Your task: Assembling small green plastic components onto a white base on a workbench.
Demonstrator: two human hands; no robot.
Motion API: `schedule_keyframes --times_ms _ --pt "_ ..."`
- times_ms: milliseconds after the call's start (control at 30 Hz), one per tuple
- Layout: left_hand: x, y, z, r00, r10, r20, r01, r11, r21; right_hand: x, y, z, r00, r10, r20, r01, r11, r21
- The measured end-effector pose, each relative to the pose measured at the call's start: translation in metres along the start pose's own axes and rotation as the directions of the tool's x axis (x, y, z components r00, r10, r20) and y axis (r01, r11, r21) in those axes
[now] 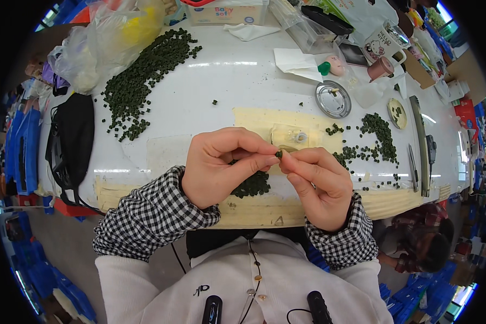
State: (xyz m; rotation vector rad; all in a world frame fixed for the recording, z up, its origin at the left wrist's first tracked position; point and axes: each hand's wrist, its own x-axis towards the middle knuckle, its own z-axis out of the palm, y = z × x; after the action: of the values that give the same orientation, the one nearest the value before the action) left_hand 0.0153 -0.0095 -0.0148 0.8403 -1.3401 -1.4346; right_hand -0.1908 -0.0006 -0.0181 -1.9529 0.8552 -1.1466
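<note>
Left hand (213,164) pinched on small green piece (278,154). Right hand (324,189) right at it, can't tell if clamped. Green pile (254,186) on surface (200,97) beside left hand.

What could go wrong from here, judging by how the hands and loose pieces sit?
The tiny dark green piece is pinched where the left hand and right hand meet, so it could slip and drop.
The near pile lies loose beside the left hand; a brush might scatter it.
Stray pieces lie loose to the right, and a sweeping sleeve could perhaps knock some away.
</note>
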Motion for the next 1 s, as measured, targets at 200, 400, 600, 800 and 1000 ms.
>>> schedule_keyframes --times_ms 200,400,600,800,1000 --pt "-0.0005 -0.0024 -0.0005 1.000 -0.030 -0.006 0.030 0.998 -0.050 -0.0001 0.0001 0.0009 1.000 -0.021 0.011 0.021 0.999 -0.030" --pt "0.0001 -0.0004 -0.0023 0.997 -0.074 0.011 0.075 0.992 -0.103 0.0001 0.0000 0.0004 1.000 -0.011 0.026 0.011 1.000 0.002" --pt "0.0001 0.0005 -0.0018 0.998 -0.056 0.016 0.058 0.989 -0.135 0.0001 0.0012 0.0008 1.000 0.004 0.002 -0.004 0.999 0.042" --pt "-0.0009 0.0008 -0.0018 0.998 -0.059 0.018 0.061 0.989 -0.138 -0.0002 0.0012 0.0012 1.000 0.015 -0.006 -0.015 0.999 0.040" --pt "-0.0009 0.0009 -0.0022 0.999 -0.040 0.024 0.042 0.993 -0.112 0.0006 -0.0006 0.0009 1.000 0.010 -0.002 -0.010 1.000 0.015"
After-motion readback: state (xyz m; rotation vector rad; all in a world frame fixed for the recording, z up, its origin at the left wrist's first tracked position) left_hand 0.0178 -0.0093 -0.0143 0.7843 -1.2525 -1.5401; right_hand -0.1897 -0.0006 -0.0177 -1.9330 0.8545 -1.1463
